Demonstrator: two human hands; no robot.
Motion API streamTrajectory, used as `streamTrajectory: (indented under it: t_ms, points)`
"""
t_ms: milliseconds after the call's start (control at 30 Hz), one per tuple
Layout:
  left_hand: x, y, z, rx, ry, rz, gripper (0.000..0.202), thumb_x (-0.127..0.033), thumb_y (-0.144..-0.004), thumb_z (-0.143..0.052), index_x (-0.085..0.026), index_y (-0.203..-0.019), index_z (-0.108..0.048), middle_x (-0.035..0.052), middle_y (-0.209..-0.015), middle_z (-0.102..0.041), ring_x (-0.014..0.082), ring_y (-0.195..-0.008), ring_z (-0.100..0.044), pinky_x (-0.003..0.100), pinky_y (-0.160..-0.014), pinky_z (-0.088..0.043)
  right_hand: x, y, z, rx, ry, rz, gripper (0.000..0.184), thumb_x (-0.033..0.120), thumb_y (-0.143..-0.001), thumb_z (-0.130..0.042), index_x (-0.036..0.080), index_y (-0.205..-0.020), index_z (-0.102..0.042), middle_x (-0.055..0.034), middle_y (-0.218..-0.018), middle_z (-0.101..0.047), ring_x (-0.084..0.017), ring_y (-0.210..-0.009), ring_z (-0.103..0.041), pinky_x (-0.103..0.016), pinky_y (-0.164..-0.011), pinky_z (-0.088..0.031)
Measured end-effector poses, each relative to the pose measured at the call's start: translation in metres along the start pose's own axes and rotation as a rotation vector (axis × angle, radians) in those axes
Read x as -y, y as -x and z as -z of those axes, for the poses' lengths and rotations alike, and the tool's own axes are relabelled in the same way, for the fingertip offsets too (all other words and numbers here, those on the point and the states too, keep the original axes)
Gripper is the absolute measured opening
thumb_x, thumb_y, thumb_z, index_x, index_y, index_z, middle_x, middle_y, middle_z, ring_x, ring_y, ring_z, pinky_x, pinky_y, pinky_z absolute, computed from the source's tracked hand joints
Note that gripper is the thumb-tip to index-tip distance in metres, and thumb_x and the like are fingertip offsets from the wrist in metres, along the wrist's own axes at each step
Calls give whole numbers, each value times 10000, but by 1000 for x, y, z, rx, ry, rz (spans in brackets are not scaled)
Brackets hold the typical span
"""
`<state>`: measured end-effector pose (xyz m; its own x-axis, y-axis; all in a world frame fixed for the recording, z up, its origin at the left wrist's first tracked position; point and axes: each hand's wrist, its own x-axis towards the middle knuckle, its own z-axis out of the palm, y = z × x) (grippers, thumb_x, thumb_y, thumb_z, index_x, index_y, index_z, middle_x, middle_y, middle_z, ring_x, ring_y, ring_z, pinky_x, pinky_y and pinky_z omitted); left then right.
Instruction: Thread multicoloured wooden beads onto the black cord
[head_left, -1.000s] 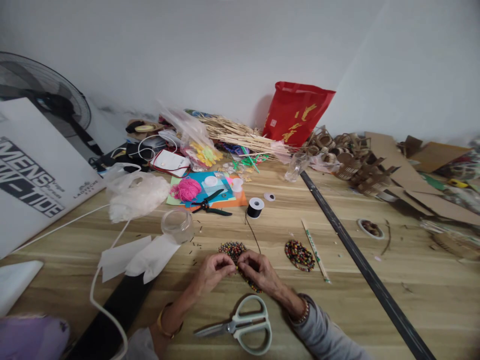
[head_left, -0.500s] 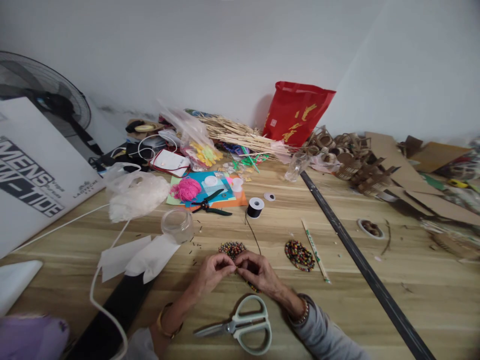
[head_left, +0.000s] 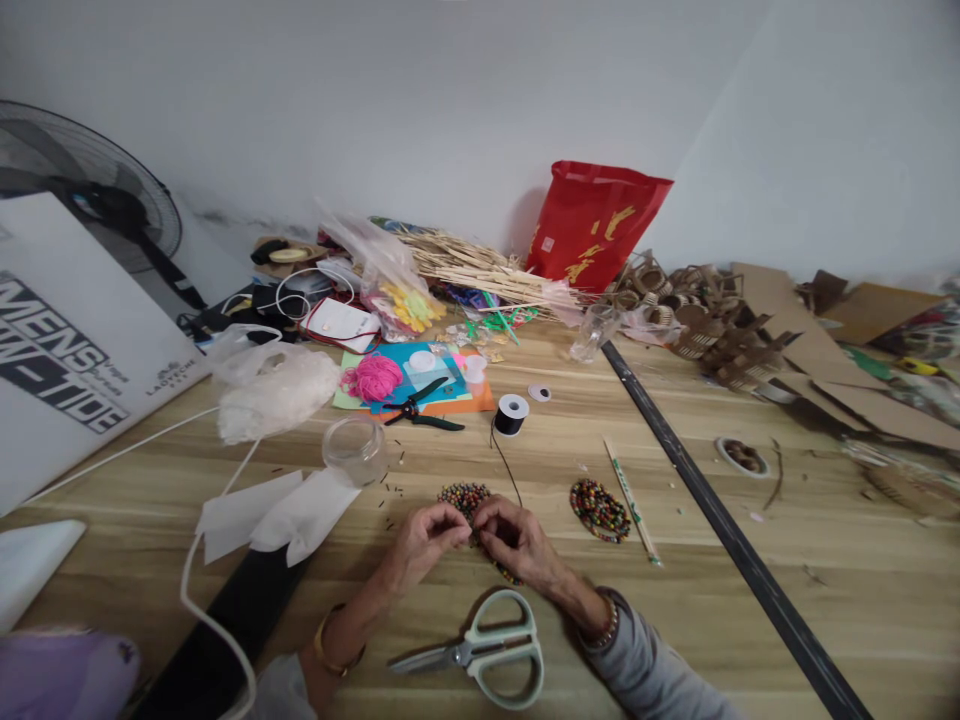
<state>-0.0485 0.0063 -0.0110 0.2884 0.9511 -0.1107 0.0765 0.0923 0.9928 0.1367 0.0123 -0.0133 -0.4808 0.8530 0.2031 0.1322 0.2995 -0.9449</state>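
Note:
My left hand and my right hand meet over the table, each with thumb and forefinger pinched together. A thin black cord runs from a spool down behind my right hand, which appears to grip it. What sits between the left fingertips is too small to make out. Just beyond and under the hands lies a string of multicoloured beads, partly covered by them. To the right is a second coil of beads. Scissors with pale handles rest in front of my wrists.
Left of my hands stand a clear jar, white paper and a plastic bag. Black-handled pliers lie by pink yarn. A wrapped stick and a dark strip are to the right.
The fingertips of my two hands have drawn slightly apart, my right hand shifting a little to the right. The beads, spool and scissors stay in place.

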Motion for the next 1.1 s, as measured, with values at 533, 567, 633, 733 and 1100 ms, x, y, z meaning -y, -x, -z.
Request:
streamTrajectory:
  t_ms: [533,567,633,733,1100]
  points:
    - [0,1,-2,-31,26,-29,179,-312,-691,-656,-143,-647,-620,-9,-601,-588,126,-592,-513,227,-588,-416,-2,1,0,50,60,-8,196,336,-844,-593,163,-754,-608,-26,-731,-585,-142,-676,-516,-254,-606,-396]
    - [1,1,-2,-37,32,-28,180,-312,-695,-654,-142,-648,-620,-9,-598,-589,126,-590,-515,227,-585,-417,-2,2,0,49,59,-17,204,342,-844,-592,161,-752,-606,-24,-726,-580,-139,-670,-509,-251,-599,-391]
    - [2,1,-3,-55,46,-28,180,-318,-702,-652,-140,-676,-636,-1,-617,-611,132,-600,-530,229,-585,-421,-3,2,0,39,38,-42,222,360,-843,-595,157,-754,-602,-17,-709,-564,-130,-648,-491,-242,-580,-380]
    - [6,-1,-3,-65,66,-34,188,-310,-700,-665,-138,-775,-675,32,-726,-674,157,-680,-579,245,-638,-446,-4,2,1,9,-52,-72,257,395,-834,-608,154,-745,-594,-4,-684,-534,-121,-622,-470,-235,-567,-372]
    - [3,-5,-16,35,-41,-53,171,-284,-700,-641,-123,-704,-698,24,-647,-662,154,-626,-553,237,-591,-411,13,-3,1,-31,-293,-179,322,464,-778,-661,157,-734,-576,23,-621,-500,-89,-542,-418,-204,-507,-333]
